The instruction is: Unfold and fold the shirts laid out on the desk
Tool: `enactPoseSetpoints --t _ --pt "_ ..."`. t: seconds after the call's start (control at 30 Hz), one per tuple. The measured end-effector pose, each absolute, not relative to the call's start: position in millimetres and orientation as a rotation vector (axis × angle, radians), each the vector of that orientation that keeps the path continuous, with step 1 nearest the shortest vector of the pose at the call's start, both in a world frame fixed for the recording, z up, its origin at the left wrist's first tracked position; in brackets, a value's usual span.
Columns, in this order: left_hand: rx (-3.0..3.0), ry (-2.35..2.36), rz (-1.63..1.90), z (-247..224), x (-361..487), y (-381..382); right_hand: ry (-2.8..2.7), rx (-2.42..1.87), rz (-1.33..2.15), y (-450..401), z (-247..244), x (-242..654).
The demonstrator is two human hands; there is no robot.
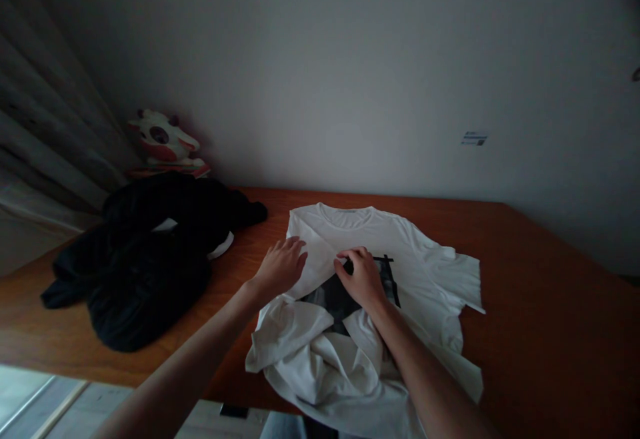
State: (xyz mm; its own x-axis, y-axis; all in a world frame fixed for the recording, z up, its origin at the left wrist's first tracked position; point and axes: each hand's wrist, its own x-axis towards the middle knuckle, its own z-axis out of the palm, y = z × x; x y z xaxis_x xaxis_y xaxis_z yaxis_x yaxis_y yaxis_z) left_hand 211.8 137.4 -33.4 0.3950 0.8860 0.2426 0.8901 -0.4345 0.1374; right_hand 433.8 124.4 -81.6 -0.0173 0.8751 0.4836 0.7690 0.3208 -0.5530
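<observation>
A white T-shirt (420,266) with a dark printed square lies spread over the table, neck away from me. Its left side looks folded inward across part of the print, while the lower part is bunched into loose folds near me. My left hand (281,266) is open over the shirt's left edge, fingers stretched out and thumb apart. Over the print, my right hand (364,279) is curled, thumb and forefinger tips nearly meeting at the border of the folded-in white cloth. The cloth between those tips is too small to see clearly.
A heap of black clothing (150,266) lies on the wooden table (540,292) to the left. Behind it sits a red-and-white cow-like toy (163,136). A pale curtain (45,119) hangs at far left. The wall carries a small label (474,138).
</observation>
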Motion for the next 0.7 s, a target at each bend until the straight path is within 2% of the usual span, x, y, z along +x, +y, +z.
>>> enactPoseSetpoints --t 0.3,0.47,0.7 --pt "-2.288 -2.327 -0.050 -53.2 241.8 204.4 -1.770 -1.273 0.249 127.9 -80.4 434.7" --pt "-2.233 -2.243 -0.072 -65.0 234.4 208.5 -1.795 -1.157 0.355 120.3 -66.8 433.7" --pt "-2.289 -2.009 -0.109 -64.1 244.7 212.0 -2.193 -0.829 0.684 94.9 -50.8 416.5"
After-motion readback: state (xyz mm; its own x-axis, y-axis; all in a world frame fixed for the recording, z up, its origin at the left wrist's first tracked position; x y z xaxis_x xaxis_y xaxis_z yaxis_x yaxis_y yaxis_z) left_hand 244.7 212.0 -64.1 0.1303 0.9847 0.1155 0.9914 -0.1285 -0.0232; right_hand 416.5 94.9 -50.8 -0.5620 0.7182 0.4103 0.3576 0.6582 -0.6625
